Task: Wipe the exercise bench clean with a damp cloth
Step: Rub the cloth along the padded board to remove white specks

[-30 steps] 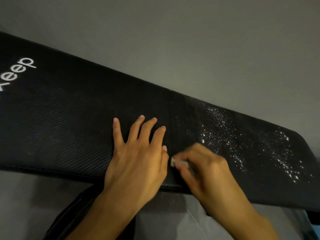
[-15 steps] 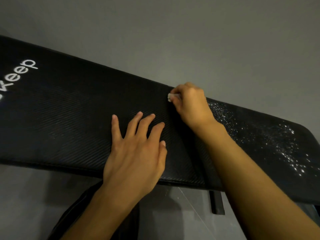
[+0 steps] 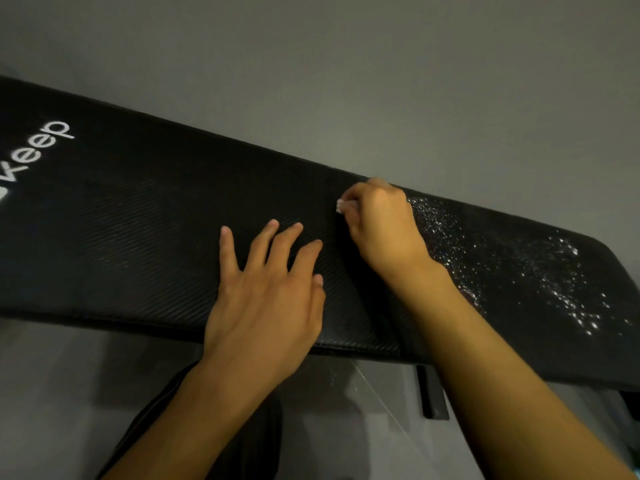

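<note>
The black bench (image 3: 138,237) runs across the view from 9 o'clock to 4 o'clock, and the frame cuts off both its ends. The left hand (image 3: 266,299) lies flat on the pad at the centre, fingers straight and spread. At its 1 o'clock, the right hand (image 3: 381,230) sits at the bench's far edge, curled tightly round the cloth (image 3: 343,206). Only a small white corner of the cloth shows, at that hand's 10 o'clock, with the rest hidden in the fist.

White specks (image 3: 554,282) cover the pad from the right hand towards 3 o'clock; I cannot tell whether they are droplets or dust. White "Keep" lettering (image 3: 38,147) sits at 9 o'clock, with a mark below it cut off. At 5 o'clock a dark leg (image 3: 433,396) shows under the pad, its top hidden. A dark shape (image 3: 249,438) at 6 o'clock is too dim to identify.
</note>
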The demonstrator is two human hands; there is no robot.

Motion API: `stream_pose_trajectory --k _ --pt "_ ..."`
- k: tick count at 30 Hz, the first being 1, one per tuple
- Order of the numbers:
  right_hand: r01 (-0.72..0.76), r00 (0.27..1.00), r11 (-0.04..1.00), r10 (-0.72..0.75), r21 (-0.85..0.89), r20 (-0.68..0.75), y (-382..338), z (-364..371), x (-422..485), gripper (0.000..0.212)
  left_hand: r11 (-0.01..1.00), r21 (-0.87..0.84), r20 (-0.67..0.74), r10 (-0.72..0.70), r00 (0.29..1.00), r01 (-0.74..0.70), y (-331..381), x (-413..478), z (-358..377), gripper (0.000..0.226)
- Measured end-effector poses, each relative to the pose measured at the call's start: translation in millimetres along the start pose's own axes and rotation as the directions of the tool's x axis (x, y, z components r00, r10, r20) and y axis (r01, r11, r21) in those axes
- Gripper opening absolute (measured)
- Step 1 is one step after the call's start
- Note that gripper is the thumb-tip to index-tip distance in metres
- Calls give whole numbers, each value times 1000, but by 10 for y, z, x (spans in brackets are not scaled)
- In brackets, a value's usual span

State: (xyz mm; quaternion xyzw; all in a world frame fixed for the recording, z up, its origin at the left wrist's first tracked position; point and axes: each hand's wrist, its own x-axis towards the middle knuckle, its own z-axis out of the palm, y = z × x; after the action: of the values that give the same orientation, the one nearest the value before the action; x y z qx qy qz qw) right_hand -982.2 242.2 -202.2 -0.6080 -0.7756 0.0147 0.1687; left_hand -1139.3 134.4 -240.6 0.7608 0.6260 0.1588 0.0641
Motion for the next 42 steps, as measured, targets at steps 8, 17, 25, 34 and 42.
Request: stream_pose_trajectory --k 8,17,25,34,42 --pt "145 983 975 -162 170 90 -99 -382 -1298 11 999 11 -7 32 999 -32 4 -95 17 46" --pt "83 996 987 -87 136 25 86 -393 -1533 15 995 16 -1 99 995 -99 344 50 116 50" --pt "68 997 980 -75 187 33 180 -482 -1726 8 993 23 1 114 993 -114 422 131 198 52" --pt "19 1000 991 -16 130 -18 256 -401 -1418 12 991 9 -6 133 991 -133 389 90 169 52" --pt "-8 1000 994 11 105 -29 308 -353 -1229 11 992 -3 10 123 992 -123 412 113 154 51"
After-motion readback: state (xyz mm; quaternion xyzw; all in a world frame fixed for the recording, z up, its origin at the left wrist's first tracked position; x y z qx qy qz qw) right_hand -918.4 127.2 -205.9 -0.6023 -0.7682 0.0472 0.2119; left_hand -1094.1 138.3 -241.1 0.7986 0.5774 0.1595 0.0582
